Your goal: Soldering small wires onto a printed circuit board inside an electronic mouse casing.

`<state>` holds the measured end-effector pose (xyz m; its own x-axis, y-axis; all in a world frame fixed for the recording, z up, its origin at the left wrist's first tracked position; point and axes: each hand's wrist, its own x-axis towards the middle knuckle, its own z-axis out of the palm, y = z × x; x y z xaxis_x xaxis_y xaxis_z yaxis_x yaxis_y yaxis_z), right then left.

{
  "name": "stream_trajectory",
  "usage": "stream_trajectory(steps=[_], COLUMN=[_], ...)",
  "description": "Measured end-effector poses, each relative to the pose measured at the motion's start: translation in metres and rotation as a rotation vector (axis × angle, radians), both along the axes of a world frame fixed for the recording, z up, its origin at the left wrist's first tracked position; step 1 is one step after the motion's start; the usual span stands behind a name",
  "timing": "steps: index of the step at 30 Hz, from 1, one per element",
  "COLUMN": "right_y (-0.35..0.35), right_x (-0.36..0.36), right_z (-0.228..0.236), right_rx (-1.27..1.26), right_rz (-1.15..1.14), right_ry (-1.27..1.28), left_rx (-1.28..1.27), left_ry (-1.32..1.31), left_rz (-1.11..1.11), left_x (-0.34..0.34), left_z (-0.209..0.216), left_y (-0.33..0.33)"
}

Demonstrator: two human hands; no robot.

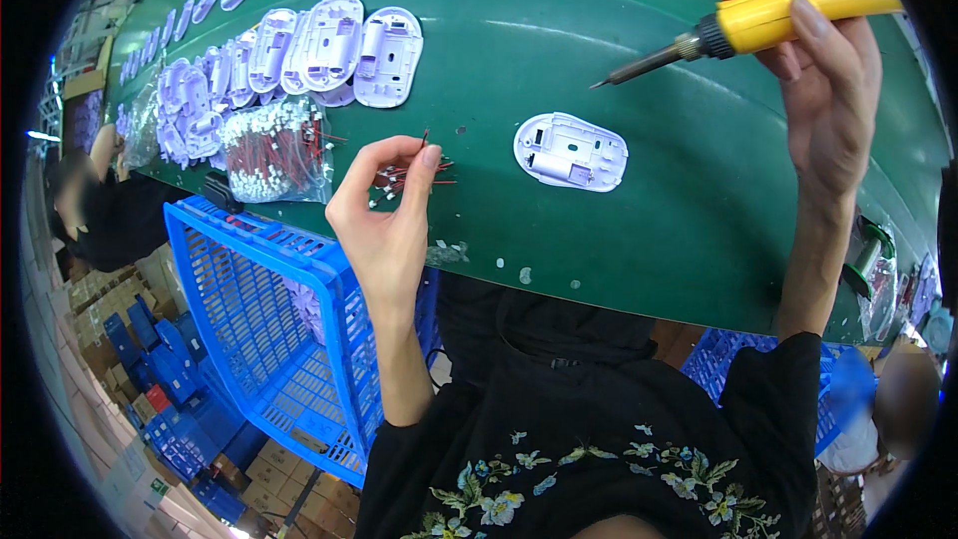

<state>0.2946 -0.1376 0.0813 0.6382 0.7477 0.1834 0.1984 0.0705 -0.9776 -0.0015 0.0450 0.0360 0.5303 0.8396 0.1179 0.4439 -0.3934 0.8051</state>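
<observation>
My right hand (823,70) grips a soldering iron (788,18) by its yellow handle, held above the table with the metal tip pointing left. Between the thumb and forefinger of my left hand (384,205) is a thin wire lead (426,137), dark at its upper end. Several red leads with small white connectors (399,180) lie just beside and behind those fingers. A white plastic mouse-shaped shell (572,152) rests on the green table, between my hands and below the iron's tip, touched by neither hand. Its ribbed inner side faces up.
A clear bag of white connectors with red wires (279,150) lies left of my left hand. Piled and lined-up shells (334,45) fill the table's far left. A blue crate (269,329) stands below the table edge. A green solder spool (871,255) sits at the right.
</observation>
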Motion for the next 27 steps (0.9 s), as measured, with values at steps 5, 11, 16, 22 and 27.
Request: stream_trajectory(steps=[5,11,16,22,27], right_y=[0.022,0.039,0.057,0.061,0.057], right_x=[-0.028,-0.046,-0.052,-0.053,-0.048], right_z=[-0.022,-0.036,-0.041,-0.044,-0.052], right_rx=[-0.065,-0.086,-0.072,-0.062,-0.122], right_rz=[0.124,0.144,0.090,0.111,0.194], right_ry=[0.140,0.187,0.374,0.289,0.081], left_rx=[-0.442,-0.570,-0.625,-0.598,-0.569], left_ry=[-0.085,-0.117,-0.204,-0.202,-0.158], left_rz=[-0.049,0.019,0.090,0.111,0.097], left_x=[-0.002,0.002,0.006,0.007,0.007], left_z=[-0.008,-0.032,-0.037,-0.041,-0.042], left_y=[-0.031,-0.055,-0.061,-0.061,-0.061])
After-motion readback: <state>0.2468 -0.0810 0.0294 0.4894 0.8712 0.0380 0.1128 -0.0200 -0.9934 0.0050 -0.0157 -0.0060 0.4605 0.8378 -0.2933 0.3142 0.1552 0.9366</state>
